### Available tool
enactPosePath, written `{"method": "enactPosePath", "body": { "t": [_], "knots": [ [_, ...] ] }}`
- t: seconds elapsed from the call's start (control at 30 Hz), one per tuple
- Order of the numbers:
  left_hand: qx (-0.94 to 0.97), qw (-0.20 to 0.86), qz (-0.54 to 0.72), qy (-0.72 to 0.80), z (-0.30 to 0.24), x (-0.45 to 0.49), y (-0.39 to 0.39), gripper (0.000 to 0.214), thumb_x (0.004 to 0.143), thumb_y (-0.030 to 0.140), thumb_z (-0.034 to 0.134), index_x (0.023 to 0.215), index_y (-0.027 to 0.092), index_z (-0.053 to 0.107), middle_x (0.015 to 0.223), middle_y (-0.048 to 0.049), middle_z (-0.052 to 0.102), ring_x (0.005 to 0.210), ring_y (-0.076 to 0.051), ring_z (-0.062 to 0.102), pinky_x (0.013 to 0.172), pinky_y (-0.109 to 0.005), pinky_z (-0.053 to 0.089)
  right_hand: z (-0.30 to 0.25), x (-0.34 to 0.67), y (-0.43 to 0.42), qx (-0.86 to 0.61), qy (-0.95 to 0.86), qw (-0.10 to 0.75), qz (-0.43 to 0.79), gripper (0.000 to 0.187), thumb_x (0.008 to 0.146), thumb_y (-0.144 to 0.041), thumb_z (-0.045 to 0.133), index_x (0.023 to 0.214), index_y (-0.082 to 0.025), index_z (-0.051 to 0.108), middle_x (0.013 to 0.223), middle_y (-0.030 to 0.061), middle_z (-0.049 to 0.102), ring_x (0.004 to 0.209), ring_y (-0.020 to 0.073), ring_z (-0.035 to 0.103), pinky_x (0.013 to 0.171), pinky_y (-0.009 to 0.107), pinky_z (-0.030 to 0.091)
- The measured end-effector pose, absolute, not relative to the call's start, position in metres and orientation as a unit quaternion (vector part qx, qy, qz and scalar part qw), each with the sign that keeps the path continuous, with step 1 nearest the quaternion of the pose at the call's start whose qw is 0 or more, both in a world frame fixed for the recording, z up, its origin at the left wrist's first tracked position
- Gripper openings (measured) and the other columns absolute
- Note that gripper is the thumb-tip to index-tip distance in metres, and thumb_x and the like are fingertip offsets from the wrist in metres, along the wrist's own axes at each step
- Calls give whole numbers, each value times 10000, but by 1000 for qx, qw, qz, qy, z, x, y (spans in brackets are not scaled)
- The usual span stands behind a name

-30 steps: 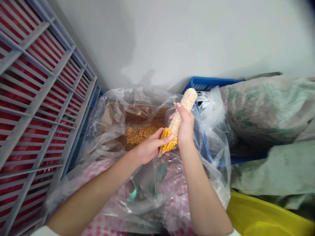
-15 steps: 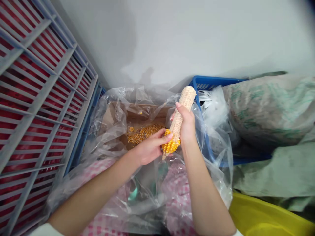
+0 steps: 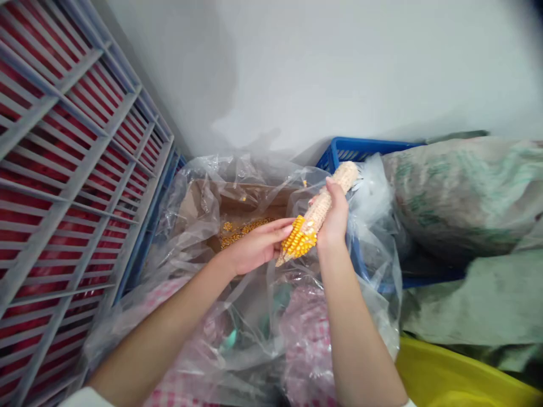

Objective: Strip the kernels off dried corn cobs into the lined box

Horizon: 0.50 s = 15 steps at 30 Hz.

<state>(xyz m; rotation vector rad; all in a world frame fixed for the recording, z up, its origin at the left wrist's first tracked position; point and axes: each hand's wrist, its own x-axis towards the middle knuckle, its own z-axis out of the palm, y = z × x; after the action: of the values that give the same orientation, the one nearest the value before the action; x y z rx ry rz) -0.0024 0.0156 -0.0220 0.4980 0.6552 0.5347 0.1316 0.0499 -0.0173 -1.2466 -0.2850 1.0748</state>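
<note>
A corn cob (image 3: 319, 208) slants up to the right over the box, stripped pale along most of its length. Yellow kernels (image 3: 299, 237) still cover its lower end. My right hand (image 3: 334, 217) is wrapped round the bare middle part. At the kernel end, my left hand (image 3: 263, 243) has its thumb and fingers against the cob's left side; some fingertips are hidden behind it. Loose kernels (image 3: 237, 233) lie below in a cardboard box (image 3: 254, 193), which is draped with a clear plastic sheet (image 3: 182, 249).
Left stands a tall slatted crate (image 3: 80, 169) with red things behind its slats. To the right, a blue basket (image 3: 373, 146) holds white plastic bags (image 3: 373, 186) beside a stuffed woven sack (image 3: 458, 192). A yellow tub (image 3: 449, 373) is at the lower right; a wall rises behind.
The cob has tilted further right, its bare tip moving right and slightly down. My left hand has shifted a little left and its thumb has slid off the kernels' front to their edge.
</note>
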Motion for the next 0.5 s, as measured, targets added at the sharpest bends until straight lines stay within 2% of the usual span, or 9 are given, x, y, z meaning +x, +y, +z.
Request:
{"method": "enactPosePath", "body": {
  "t": [0.07, 0.3, 0.5],
  "knots": [
    [254, 878, 250, 321, -20, -2, 13, 327, 746, 185, 625, 1070, 176, 590, 1016, -66, 612, 813, -140, 574, 736, -284, 452, -17, 133, 49, -561, -124, 668, 472, 270, 629, -433, 613, 654, -206, 468, 450, -68, 460, 395, 95, 423, 394, 228, 317],
    [210, 881, 270, 328, -24, 7, 5, 322, 716, 146, 635, 1034, 171, 590, 902, -47, 594, 711, -117, 558, 611, -244, 424, -21, 129, 46, -576, -144, 660, 461, 290, 610, -450, 631, 655, -199, 492, 434, -61, 480, 387, 98, 424, 393, 229, 310],
    [177, 890, 257, 332, -26, 6, 3, 364, 693, 122, 650, 1048, 163, 582, 893, -48, 602, 705, -108, 570, 619, -228, 408, -21, 126, 42, -577, -177, 660, 448, 265, 647, -427, 625, 676, -191, 507, 430, -62, 487, 372, 87, 410, 385, 222, 309]
  ]
}}
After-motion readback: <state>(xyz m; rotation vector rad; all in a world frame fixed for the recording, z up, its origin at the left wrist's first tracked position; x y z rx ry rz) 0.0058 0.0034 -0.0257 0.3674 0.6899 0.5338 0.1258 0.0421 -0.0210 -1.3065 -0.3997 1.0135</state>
